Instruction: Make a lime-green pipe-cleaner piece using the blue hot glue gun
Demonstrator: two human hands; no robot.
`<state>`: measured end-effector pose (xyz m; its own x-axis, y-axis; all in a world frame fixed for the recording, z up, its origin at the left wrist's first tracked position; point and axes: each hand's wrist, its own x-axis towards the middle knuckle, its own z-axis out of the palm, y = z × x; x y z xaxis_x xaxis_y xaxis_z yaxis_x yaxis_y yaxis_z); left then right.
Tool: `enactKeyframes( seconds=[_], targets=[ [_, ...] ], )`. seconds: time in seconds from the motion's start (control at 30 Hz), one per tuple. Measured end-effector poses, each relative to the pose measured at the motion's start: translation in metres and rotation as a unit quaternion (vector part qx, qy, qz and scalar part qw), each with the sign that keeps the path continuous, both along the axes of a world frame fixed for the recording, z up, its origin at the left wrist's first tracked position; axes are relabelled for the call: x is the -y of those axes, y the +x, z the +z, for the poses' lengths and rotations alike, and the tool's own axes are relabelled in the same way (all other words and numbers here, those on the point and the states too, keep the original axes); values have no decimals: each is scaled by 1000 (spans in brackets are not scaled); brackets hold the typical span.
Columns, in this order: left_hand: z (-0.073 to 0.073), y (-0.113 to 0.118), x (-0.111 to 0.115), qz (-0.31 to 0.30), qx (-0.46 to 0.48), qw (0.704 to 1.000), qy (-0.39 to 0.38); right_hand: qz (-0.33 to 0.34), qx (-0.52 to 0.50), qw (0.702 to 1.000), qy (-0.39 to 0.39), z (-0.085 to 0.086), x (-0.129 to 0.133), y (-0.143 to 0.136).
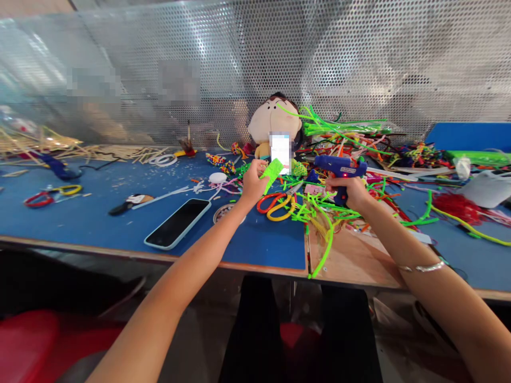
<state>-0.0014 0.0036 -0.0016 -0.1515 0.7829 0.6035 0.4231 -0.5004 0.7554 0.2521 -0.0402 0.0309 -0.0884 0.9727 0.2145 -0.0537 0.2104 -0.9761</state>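
Note:
My left hand [254, 182] is closed on a flat bright green fuzzy strip [273, 174], perhaps pipe cleaners laid side by side, held above the table's middle. Over to the right, my right hand [353, 191] wraps round the handle of a blue hot glue gun [339, 165]. A small red light glows on the gun, and its nozzle points left toward the green strip, with a gap between them. Below the strip lie scissors [275, 206] with red and yellow handles. Cut green pipe cleaner pieces [309, 208] are scattered around them.
A phone [178, 223] lies near the front edge, left of my forearm. Behind my hands, a plush doll [275, 122] sits with a lit phone [280, 151] against it. Bundles of pipe cleaners [351, 127] crowd the back right. More scissors [53, 196] lie at the left.

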Motion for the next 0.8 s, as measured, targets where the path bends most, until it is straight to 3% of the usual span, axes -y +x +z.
enactKeyframes(
  seconds=[0.8],
  targets=[
    [-2,0,-2,-12,14,1000,5,0,2,1000,-3,4,5,-3]
  ],
)
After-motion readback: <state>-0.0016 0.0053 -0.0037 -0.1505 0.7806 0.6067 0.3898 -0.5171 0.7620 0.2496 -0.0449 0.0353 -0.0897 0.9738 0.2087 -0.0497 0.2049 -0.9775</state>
